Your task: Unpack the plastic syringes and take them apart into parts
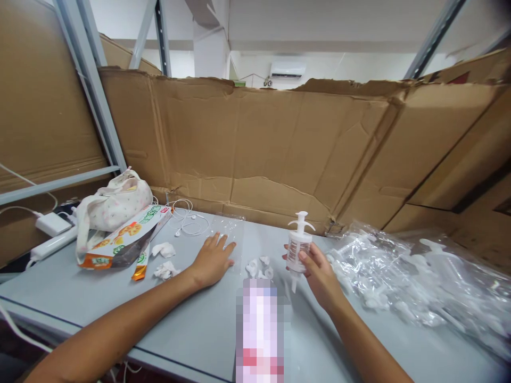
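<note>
My right hand (317, 272) holds a clear plastic syringe-like dispenser (299, 246) upright above the grey table (191, 324), its white plunger handle at the top and its nozzle pointing down. My left hand (212, 259) lies flat on the table, fingers spread, resting on a clear plastic bag (231, 234). Between the two hands sits a small cluster of white plastic parts (258, 267).
A heap of clear bags with more dispensers (403, 276) fills the right side. At the left lie a cloth pouch (114, 205), a snack packet (123, 239), crumpled tissues (164, 259), white earphones (186, 221) and a power strip (51, 242). Cardboard walls (259, 154) enclose the back.
</note>
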Demonstrator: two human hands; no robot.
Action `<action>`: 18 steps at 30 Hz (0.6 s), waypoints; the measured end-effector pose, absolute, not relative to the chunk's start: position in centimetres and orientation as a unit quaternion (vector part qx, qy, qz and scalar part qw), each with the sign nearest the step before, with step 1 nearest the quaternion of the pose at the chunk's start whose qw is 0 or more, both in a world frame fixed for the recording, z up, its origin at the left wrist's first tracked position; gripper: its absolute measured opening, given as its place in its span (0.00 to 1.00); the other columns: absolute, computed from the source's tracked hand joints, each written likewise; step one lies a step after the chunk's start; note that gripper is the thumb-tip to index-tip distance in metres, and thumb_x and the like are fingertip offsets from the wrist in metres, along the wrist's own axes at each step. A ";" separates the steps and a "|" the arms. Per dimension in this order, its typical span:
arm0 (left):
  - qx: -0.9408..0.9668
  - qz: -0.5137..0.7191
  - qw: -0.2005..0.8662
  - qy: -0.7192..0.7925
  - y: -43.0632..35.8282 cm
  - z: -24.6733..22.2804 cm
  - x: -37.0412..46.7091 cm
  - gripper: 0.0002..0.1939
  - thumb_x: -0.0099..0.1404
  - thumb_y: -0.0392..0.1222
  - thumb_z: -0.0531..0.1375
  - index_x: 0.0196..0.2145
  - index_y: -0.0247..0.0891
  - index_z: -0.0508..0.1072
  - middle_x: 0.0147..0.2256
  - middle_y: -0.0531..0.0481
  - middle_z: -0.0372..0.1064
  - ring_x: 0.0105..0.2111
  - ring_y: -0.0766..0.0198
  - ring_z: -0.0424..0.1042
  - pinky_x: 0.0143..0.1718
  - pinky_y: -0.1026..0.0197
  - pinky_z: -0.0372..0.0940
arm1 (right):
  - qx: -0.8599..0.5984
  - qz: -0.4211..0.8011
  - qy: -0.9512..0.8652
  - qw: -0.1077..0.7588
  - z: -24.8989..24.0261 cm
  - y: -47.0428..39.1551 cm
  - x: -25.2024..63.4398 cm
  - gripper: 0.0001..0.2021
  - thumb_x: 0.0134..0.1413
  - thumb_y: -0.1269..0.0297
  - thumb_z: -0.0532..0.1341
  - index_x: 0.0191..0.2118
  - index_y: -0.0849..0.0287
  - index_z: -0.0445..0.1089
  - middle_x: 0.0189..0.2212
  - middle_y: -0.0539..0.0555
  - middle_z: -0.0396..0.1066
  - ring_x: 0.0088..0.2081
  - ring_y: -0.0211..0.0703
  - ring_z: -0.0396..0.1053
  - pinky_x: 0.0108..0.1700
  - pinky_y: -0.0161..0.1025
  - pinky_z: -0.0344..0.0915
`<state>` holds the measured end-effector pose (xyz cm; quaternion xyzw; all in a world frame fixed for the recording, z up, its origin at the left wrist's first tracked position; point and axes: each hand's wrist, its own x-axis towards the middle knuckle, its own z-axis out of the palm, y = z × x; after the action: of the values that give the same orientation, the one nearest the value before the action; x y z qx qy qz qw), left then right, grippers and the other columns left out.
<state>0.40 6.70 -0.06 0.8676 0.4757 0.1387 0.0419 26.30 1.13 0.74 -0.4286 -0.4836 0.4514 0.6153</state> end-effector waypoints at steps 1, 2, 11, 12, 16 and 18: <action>0.871 0.161 0.033 0.463 6.5 0.5 0.9 0.23 0.62 0.40 0.55 0.55 0.37 0.63 0.60 0.37 0.53 0.62 0.44 0.44 0.59 0.43 0.41 | -0.424 0.460 -0.479 0.616 0.7 1.1 26.2 0.21 0.47 0.53 0.64 0.46 0.54 0.65 0.43 0.58 0.72 0.36 0.48 0.72 0.35 0.42 0.67; 0.876 0.188 0.039 0.443 6.1 1.1 1.5 0.22 0.62 0.38 0.55 0.55 0.37 0.63 0.59 0.38 0.55 0.62 0.45 0.44 0.60 0.43 0.41 | -0.420 0.471 -0.473 0.615 0.8 1.0 26.1 0.21 0.47 0.53 0.64 0.46 0.54 0.66 0.43 0.58 0.72 0.36 0.47 0.72 0.35 0.41 0.67; 0.664 0.336 0.643 0.179 2.2 4.5 6.7 0.34 0.56 0.57 0.60 0.56 0.39 0.58 0.54 0.38 0.61 0.46 0.53 0.68 0.44 0.54 0.63 | -0.277 0.687 -0.469 0.481 1.0 -2.0 22.3 0.22 0.45 0.45 0.62 0.34 0.63 0.73 0.21 0.56 0.72 0.19 0.37 0.64 0.22 0.33 0.58; 0.625 0.339 0.681 0.176 1.9 4.5 7.0 0.34 0.54 0.55 0.63 0.55 0.39 0.60 0.52 0.39 0.63 0.44 0.55 0.69 0.41 0.56 0.63 | -0.259 0.708 -0.468 0.462 0.9 -2.4 21.7 0.24 0.46 0.43 0.59 0.30 0.64 0.73 0.19 0.56 0.71 0.18 0.36 0.63 0.21 0.33 0.56; 0.525 0.356 0.747 0.200 1.2 4.7 7.8 0.27 0.50 0.47 0.67 0.46 0.38 0.66 0.43 0.42 0.70 0.41 0.59 0.70 0.35 0.62 0.62 | -0.188 0.777 -0.439 0.411 0.5 -3.3 20.0 0.31 0.51 0.38 0.50 0.19 0.64 0.69 0.10 0.49 0.59 0.12 0.31 0.53 0.19 0.32 0.50; 0.511 0.358 0.744 0.239 1.0 5.1 8.2 0.23 0.50 0.47 0.67 0.42 0.37 0.67 0.38 0.43 0.72 0.37 0.60 0.71 0.30 0.65 0.61 | -0.200 0.763 -0.437 0.433 0.6 -3.4 19.9 0.27 0.51 0.40 0.51 0.23 0.63 0.68 0.09 0.46 0.57 0.11 0.29 0.49 0.18 0.31 0.47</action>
<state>8.19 0.97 5.10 0.5113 0.2390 0.3575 0.7441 19.92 -3.37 0.61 -0.1998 -0.4367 0.7626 0.4333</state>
